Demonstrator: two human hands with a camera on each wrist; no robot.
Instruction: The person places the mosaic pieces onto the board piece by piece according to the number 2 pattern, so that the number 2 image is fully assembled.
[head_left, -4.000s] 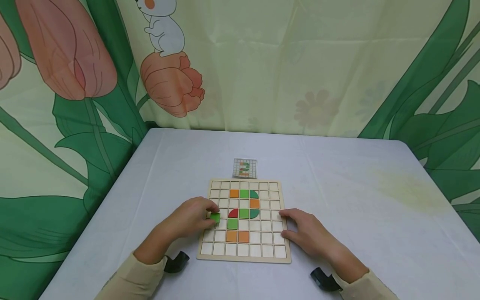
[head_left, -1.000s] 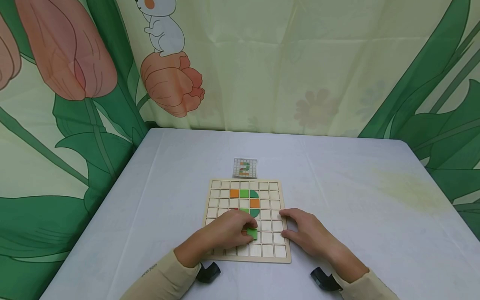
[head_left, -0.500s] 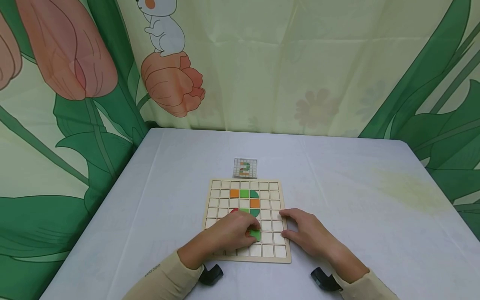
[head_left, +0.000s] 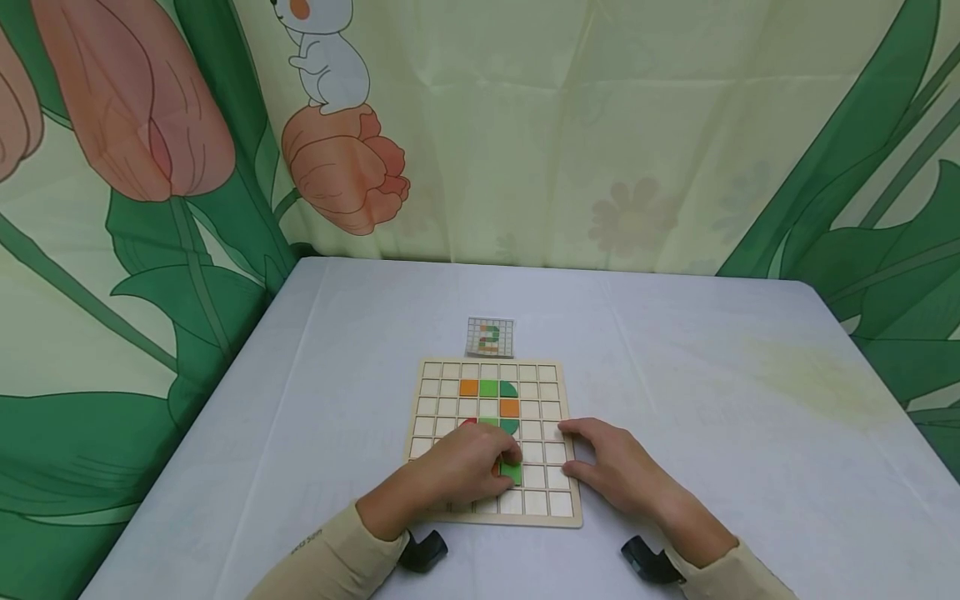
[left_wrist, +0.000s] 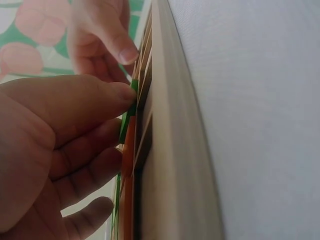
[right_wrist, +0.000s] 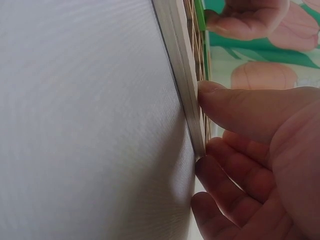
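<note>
A light wooden grid board [head_left: 536,502] lies on the table. My left hand [head_left: 456,457] reaches over it and pinches a green square tile [head_left: 512,475] at its lower middle. In the left wrist view this green tile sits edge-on under the thumb, beside an orange tile [left_wrist: 128,145]. My right hand [head_left: 617,460] rests with thumb and fingertips on the board's right edge, holding no tile. Further up the grid are another orange tile [head_left: 509,408], a green square [head_left: 488,387] and a dark green rounded tile [head_left: 507,389]. My left hand covers part of the lower tiles.
A small card [head_left: 490,337] with a coloured grid pattern lies just beyond the board. White cloth covers the table [head_left: 675,350]. Behind it hangs a curtain [head_left: 525,142] printed with tulips and a white animal. A black camera [head_left: 649,560] is worn at each wrist.
My left hand has carried the green tile from the board's left side to the cell area right of the lower orange tiles, moving only slightly lately. My right hand has stayed put.
</note>
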